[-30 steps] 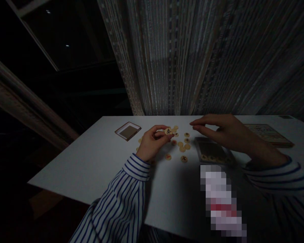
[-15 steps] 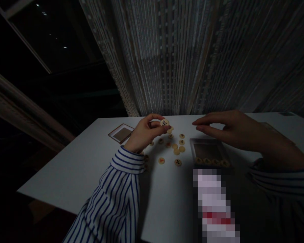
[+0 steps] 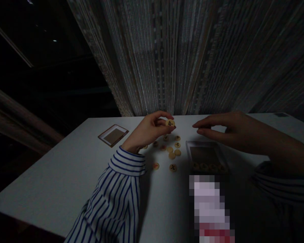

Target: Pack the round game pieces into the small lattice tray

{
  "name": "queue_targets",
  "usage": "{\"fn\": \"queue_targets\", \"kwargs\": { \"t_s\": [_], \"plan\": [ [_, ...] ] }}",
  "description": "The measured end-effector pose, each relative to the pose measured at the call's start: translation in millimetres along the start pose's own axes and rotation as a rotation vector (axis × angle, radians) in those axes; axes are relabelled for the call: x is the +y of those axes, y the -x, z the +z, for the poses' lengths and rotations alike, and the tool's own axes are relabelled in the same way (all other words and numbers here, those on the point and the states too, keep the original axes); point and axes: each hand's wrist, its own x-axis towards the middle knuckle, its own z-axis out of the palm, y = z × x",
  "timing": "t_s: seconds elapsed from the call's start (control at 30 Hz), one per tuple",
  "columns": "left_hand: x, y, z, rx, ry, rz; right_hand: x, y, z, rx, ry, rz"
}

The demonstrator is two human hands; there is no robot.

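Note:
A round wooden piece with a black character [image 3: 170, 123] is pinched between the thumb and fingers of my left hand [image 3: 152, 129], above the table. My right hand [image 3: 225, 130] hovers to the right, thumb and fingers a little apart, with nothing between them. Below it lies a shallow rectangular box [image 3: 205, 156] with a row of several round pieces along its near side. Several more pieces lie scattered on the table, among them a red-marked piece [image 3: 155, 166], a black-marked piece [image 3: 173, 167] and a plain-faced piece [image 3: 172, 156].
On the white table [image 3: 66, 175], a brown-rimmed tray or lid [image 3: 113, 135] lies to the left. A small dark flat object [image 3: 281, 114] is at the far right corner. Behind the table hangs a string curtain [image 3: 147, 60]. A blurred patch covers the near edge.
My left hand has moved slightly right with the piece, which now tilts more flat. My right hand has barely moved. The view has shifted, so table items appear farther left and lower.

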Motion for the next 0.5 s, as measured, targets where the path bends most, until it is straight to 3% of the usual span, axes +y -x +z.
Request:
{"fn": "queue_targets", "kwargs": {
  "t_s": [0.17,0.5],
  "plan": [
    [-13,-5,6.1,-0.083,0.084,-0.056,9,-7,10,-0.067,0.033,-0.006],
    [-18,-7,14.2,-0.069,0.135,-0.091,9,-8,16,-0.150,0.125,0.001]
  ]
}}
